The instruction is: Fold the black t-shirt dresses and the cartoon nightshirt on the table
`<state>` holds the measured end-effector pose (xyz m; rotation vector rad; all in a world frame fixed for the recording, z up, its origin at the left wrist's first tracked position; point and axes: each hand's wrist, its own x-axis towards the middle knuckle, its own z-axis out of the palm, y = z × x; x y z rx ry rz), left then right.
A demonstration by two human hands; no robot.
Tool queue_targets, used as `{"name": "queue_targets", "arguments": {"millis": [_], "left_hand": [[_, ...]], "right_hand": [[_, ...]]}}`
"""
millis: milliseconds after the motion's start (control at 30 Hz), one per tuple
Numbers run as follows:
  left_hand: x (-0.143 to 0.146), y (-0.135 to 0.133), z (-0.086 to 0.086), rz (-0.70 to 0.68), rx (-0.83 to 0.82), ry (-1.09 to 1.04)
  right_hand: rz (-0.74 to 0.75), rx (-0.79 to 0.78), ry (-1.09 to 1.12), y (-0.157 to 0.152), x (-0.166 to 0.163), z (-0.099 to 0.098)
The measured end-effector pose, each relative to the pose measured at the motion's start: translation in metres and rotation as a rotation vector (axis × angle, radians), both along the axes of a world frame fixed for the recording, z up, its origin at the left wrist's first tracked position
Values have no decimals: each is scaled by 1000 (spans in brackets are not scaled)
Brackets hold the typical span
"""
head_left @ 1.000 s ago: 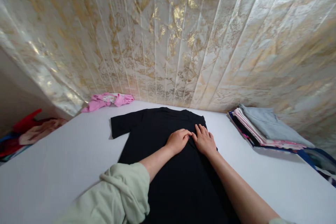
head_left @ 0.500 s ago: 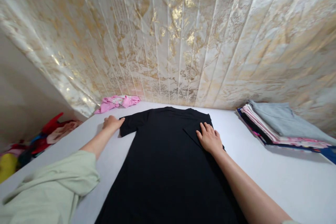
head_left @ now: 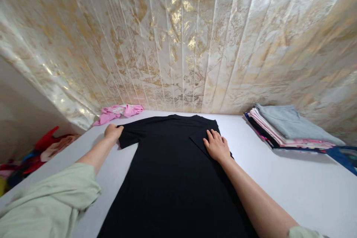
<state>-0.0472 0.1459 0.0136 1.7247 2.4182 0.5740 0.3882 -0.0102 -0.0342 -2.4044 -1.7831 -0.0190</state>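
Note:
A black T-shirt (head_left: 170,163) lies spread on the white table (head_left: 292,189), its right side folded in over the body. My right hand (head_left: 216,146) rests flat on that folded part, fingers stretched out. My left hand (head_left: 112,132) is at the end of the left sleeve, its fingers curled round the sleeve's edge. Pale green sleeves cover both upper arms.
A pink garment (head_left: 118,112) lies crumpled at the back left against the gold-and-white wall sheet (head_left: 181,44). A stack of folded clothes (head_left: 290,130) topped by a grey piece sits at the right. Red and other clothes (head_left: 41,148) are heaped beyond the table's left edge.
My left hand left the shirt's middle, reached out to the left sleeve and closed on its end. My right hand stayed flat on the folded right side.

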Motion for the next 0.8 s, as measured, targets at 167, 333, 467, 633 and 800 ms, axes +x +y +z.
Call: {"name": "queue_targets", "arguments": {"millis": [167,333,467,633,800], "left_hand": [[30,-6,7,-92,117,138],[106,7,-2,-538,140,192],[153,23,-15,-630,115,219],[171,38,-26,-585,66,255],[169,53,-34,-570,-51,278]], "right_hand": [[4,6,1,0,0,-1],[-4,0,-4,0,-2,1],[-7,9,-6,0,-2,1],[6,10,-7,1,0,-2],[4,7,-12,2,1,-3]]}}
